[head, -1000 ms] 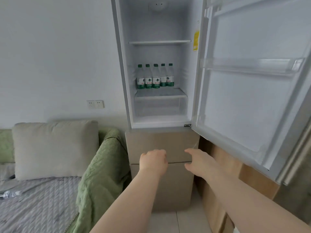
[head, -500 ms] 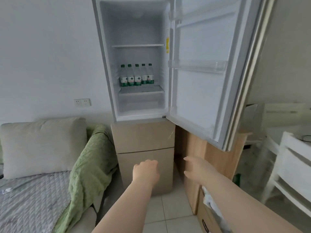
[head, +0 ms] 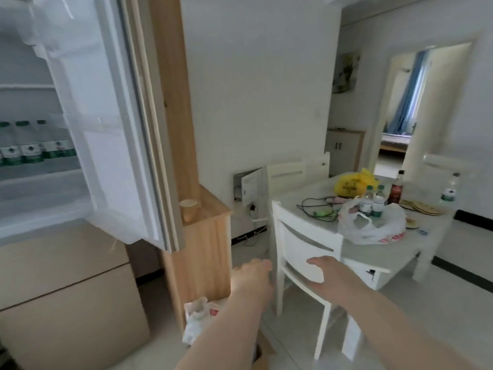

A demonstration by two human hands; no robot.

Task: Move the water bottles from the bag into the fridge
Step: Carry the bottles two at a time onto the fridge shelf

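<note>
Both grips are empty: left hand (head: 253,276) loosely curled, right hand (head: 326,273) spread, well short of the white plastic bag (head: 373,225) of green-capped water bottles (head: 373,201) on the pale worktop (head: 378,256), a white chair (head: 301,252) between.

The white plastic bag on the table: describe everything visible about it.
The white plastic bag is thin, crinkled and translucent, with red print along its lower right side. It sits slumped on the pale table near the front edge, its mouth open upward and one loop handle flopped forward. Two water bottles with green caps and green labels stand upright inside, their necks rising above the rim. A white chair stands just left of it. Neither hand touches it.
</note>
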